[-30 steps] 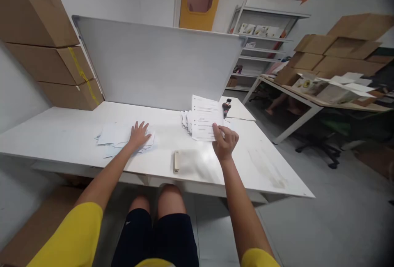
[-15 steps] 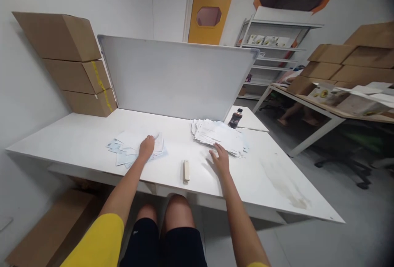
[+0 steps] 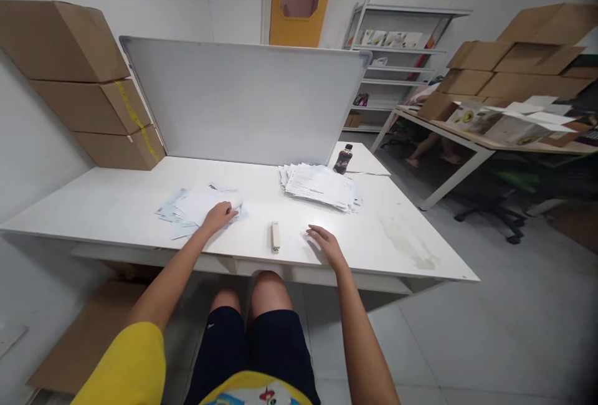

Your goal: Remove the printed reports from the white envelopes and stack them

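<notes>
On the white table lies a loose, spread pile of papers (image 3: 191, 205) at the left. My left hand (image 3: 218, 217) is at this pile's right edge, its fingers curled; whether a sheet is between them is too small to tell. A cream stapler (image 3: 275, 237) lies near the table's front edge, between my hands. My right hand (image 3: 326, 244) is to the right of the stapler, fingers apart, holding nothing. Behind it sits a thicker stack of printed papers (image 3: 317, 185), not touched by the hand.
A whiteboard (image 3: 247, 103) stands along the back of the table (image 3: 374, 243). Brown boxes (image 3: 116, 106) are stacked at the back left. A dark bottle (image 3: 343, 159) stands behind the paper stack. Another table (image 3: 471, 140) with boxes is at the right; a person's legs show beneath it.
My right hand has drawn back from the thicker stack toward the front edge. My left hand remains at the left pile, turned a little. The view has shifted right and down.
</notes>
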A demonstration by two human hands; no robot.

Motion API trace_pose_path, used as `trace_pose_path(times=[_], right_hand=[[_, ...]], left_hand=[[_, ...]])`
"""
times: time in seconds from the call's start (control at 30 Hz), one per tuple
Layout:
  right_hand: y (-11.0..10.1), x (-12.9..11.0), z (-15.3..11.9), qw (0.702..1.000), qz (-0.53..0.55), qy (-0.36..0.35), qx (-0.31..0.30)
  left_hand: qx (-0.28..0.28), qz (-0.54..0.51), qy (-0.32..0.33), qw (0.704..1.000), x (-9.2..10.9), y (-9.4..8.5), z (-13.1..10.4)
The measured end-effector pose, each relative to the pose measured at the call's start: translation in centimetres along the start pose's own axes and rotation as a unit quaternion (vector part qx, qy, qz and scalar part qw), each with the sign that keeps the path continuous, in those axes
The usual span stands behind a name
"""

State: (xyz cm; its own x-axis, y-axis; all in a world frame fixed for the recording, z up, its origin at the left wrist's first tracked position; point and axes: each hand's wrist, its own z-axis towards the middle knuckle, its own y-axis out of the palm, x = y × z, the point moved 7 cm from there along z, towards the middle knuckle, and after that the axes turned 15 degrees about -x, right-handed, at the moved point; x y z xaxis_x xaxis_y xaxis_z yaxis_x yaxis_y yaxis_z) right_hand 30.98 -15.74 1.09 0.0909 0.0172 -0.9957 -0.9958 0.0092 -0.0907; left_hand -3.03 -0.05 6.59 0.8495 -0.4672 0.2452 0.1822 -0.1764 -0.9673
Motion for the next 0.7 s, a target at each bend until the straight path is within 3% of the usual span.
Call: trace_pose_path(times=[0.17, 0.27, 0.4, 0.5, 0.57, 0.63, 0.67, 0.7], right_hand=[[0.0, 0.2, -0.5, 1.000, -0.014, -0.006, 0.022], [-0.2, 0.3, -0.9, 0.998, -0.028, -0.006, 0.048], [-0.4, 0.4, -0.7, 0.998, -0.039, -0.002, 0.057], [-0.7, 0.1, -0.9, 0.996, -0.058, -0.005, 0.072], [-0.5, -0.6, -2.0, 0.990, -0.076, -0.026, 0.119], [1.1, -1.3, -3.8, 0.987, -0.068, -0.040, 0.143], [2.7, -1.5, -4.8, 0.990, -0.049, -0.038, 0.130], [5.2, -1.5, -5.7, 0.997, -0.017, -0.021, 0.070]], left_hand=[[0.035, -0.064, 0.052, 0.996, 1.4, 1.0, -3.4], [0.056, -0.019, 0.027, 0.998, 2.0, 2.0, -5.0], [0.020, 0.021, -0.005, 1.000, 3.1, 3.7, -5.8], [0.017, 0.019, 0.000, 1.000, 4.4, 3.9, -6.9], [0.023, -0.009, -0.017, 1.000, 5.1, 3.8, -8.3], [0.054, -0.076, -0.034, 0.995, 6.1, 3.5, -10.5], [0.082, -0.126, -0.035, 0.988, 6.8, 3.3, -11.8], [0.110, -0.186, -0.032, 0.976, 7.7, 3.2, -13.3]])
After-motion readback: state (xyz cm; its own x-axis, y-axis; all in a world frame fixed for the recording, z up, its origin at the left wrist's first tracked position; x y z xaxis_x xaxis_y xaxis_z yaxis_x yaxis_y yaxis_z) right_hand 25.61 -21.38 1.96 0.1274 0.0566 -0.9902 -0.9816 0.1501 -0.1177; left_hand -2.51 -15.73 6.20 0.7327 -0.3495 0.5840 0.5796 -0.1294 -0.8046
